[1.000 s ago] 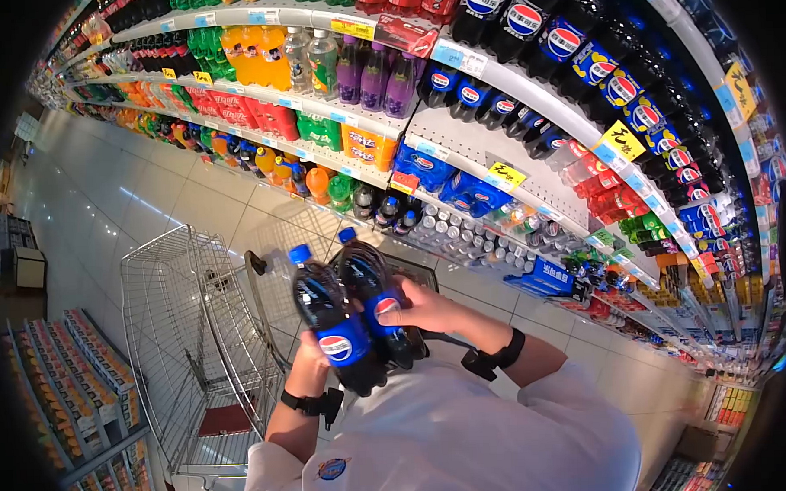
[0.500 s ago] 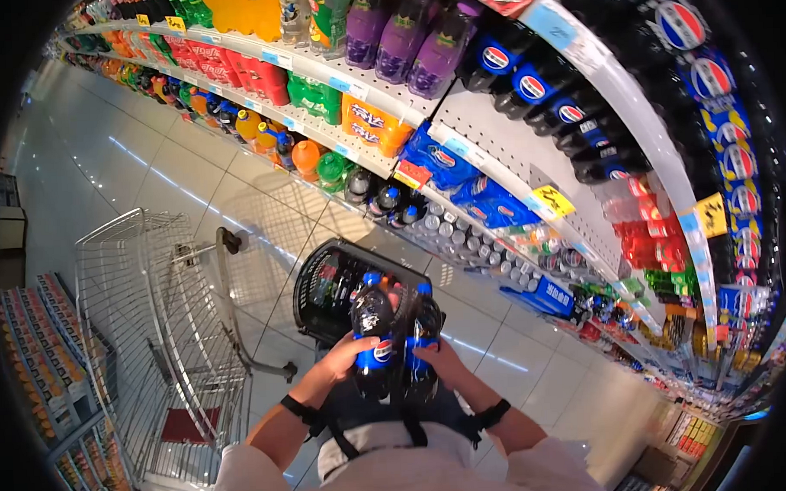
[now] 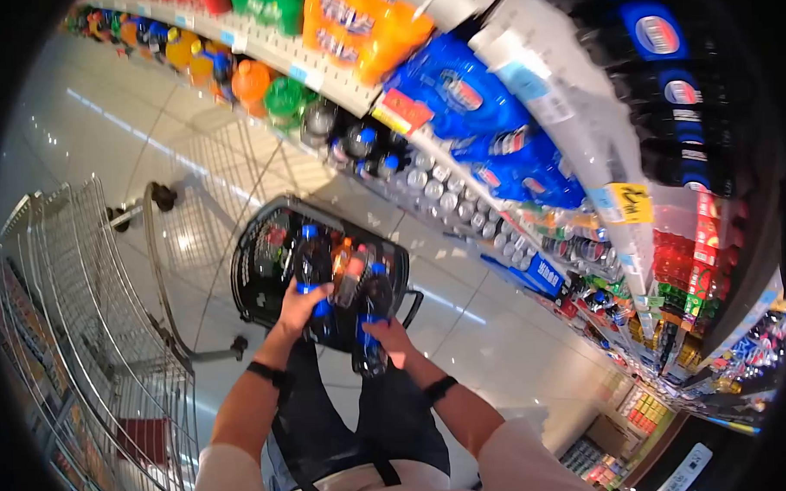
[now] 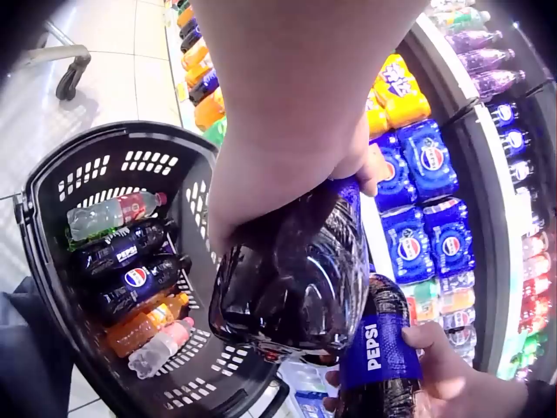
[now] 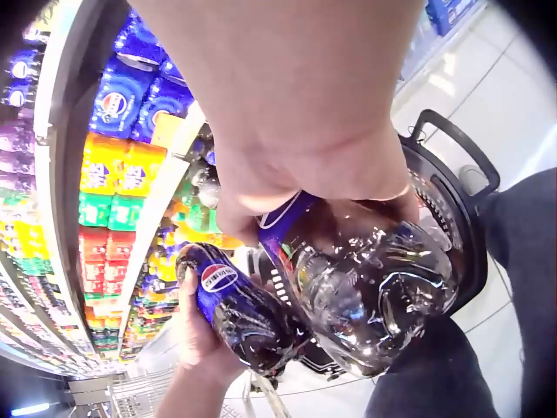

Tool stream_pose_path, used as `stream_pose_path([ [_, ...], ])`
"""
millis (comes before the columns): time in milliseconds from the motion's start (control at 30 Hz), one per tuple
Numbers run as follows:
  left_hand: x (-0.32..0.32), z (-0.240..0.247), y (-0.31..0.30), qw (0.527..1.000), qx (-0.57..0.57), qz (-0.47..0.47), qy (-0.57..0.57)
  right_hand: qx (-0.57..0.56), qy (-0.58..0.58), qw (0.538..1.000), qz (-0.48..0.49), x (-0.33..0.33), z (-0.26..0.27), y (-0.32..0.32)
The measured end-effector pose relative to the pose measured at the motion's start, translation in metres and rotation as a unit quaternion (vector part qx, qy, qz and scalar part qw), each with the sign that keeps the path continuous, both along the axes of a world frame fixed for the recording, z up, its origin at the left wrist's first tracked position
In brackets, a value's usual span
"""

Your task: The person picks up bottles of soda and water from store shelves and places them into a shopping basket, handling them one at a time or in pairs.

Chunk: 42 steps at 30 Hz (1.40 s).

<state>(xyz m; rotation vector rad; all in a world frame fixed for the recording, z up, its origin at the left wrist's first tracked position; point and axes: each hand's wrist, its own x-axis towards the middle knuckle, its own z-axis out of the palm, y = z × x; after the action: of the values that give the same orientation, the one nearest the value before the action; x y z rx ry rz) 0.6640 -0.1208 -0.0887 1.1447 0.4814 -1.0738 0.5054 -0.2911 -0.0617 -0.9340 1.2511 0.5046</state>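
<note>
In the head view my left hand [image 3: 302, 307] grips a large Pepsi bottle [image 3: 311, 259] round its blue label. My right hand [image 3: 393, 342] holds a second Pepsi bottle [image 3: 375, 300] by its label too. Both bottles have blue caps and dark cola, and their caps point away from me, over the black shopping basket [image 3: 250, 313]. From the left wrist, bottles lie in that basket [image 4: 104, 131]: two smaller Pepsi bottles [image 4: 130, 248], an orange drink [image 4: 146, 322] and clear bottles with reddish labels [image 4: 117, 215].
A metal shopping cart [image 3: 93, 342] stands on the tiled floor at my left. Drink shelves run along the far and right sides, with blue Pepsi multipacks [image 3: 484, 121] and orange packs [image 3: 364, 30]. Silver-topped cans [image 3: 443, 192] stand low beyond the basket.
Both hands have lowered the Pepsi bottles from chest height to over the basket, and the bottles have moved apart. The head view has tilted down, bringing the basket fully into sight.
</note>
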Motion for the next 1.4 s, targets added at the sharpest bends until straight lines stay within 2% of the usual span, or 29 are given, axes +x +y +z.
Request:
stream_pose_path([
  [100,-0.005,-0.029,-0.014,0.997,0.072,0.016,-0.033,-0.053,0.010,0.998,0.034,0.008,-0.038,0.003],
  [133,-0.012,-0.054,-0.015,0.996,0.062,0.025,-0.062,-0.083,0.012,0.995,0.045,0.004,-0.061,0.004],
  [200,-0.022,-0.097,-0.016,0.993,0.087,0.003,-0.078,-0.038,-0.004,0.999,0.029,0.013,-0.079,0.002],
  [233,-0.028,-0.117,-0.016,0.993,0.077,-0.002,-0.087,-0.076,-0.029,0.996,0.029,0.014,-0.093,0.004],
  [300,-0.026,-0.133,-0.016,0.936,0.272,-0.188,-0.118,-0.062,0.001,0.998,0.032,0.022,-0.108,0.002],
  [367,-0.026,-0.142,-0.022,0.907,0.327,-0.243,-0.109,-0.072,-0.027,0.996,0.036,0.024,-0.129,0.001],
  [400,-0.027,-0.148,-0.026,0.894,0.341,-0.268,-0.114,-0.047,0.014,0.998,0.030,0.023,-0.143,-0.002],
  [533,-0.054,-0.197,-0.025,0.869,0.349,-0.317,-0.148,-0.097,0.021,0.994,0.045,0.015,-0.187,0.004],
  [633,-0.061,-0.206,-0.033,0.872,0.357,-0.314,-0.119,-0.116,0.029,0.991,0.064,-0.004,-0.230,0.006],
  [700,-0.068,-0.222,-0.034,0.868,0.358,-0.324,-0.115,-0.101,0.047,0.992,0.052,-0.006,-0.241,0.007],
  [767,-0.073,-0.235,-0.036,0.867,0.346,-0.338,-0.124,-0.175,0.067,0.981,0.041,-0.008,-0.254,0.010],
  [833,-0.074,-0.248,-0.040,0.860,0.347,-0.352,-0.122,-0.168,0.077,0.982,0.029,-0.010,-0.266,0.008],
  [900,-0.067,-0.244,-0.049,0.825,0.371,-0.415,-0.100,-0.163,0.118,0.978,0.055,-0.010,-0.272,0.003],
  [933,-0.069,-0.243,-0.052,0.816,0.384,-0.413,-0.128,-0.198,0.103,0.972,0.073,-0.018,-0.287,0.003],
  [1033,-0.077,-0.252,-0.057,0.803,0.399,-0.415,-0.152,-0.166,0.097,0.981,0.034,-0.013,-0.294,0.002],
  [1100,-0.078,-0.253,-0.058,0.791,0.394,-0.446,-0.142,-0.190,0.125,0.973,0.047,-0.017,-0.304,0.006],
  [1167,-0.078,-0.256,-0.061,0.782,0.395,-0.465,-0.126,-0.221,0.090,0.971,0.029,-0.019,-0.310,0.009],
  [1233,-0.080,-0.254,-0.057,0.792,0.377,-0.471,-0.096,-0.206,0.087,0.974,0.021,-0.023,-0.309,0.010],
  [1300,-0.084,-0.251,-0.049,0.821,0.338,-0.423,-0.182,-0.212,0.054,0.976,-0.001,-0.017,-0.300,0.013],
  [1333,-0.087,-0.249,-0.047,0.833,0.327,-0.417,-0.162,-0.210,0.053,0.976,0.001,-0.013,-0.294,0.014],
  [1400,-0.092,-0.246,-0.045,0.818,0.339,-0.422,-0.196,-0.214,0.036,0.976,0.011,-0.021,-0.299,0.014],
])
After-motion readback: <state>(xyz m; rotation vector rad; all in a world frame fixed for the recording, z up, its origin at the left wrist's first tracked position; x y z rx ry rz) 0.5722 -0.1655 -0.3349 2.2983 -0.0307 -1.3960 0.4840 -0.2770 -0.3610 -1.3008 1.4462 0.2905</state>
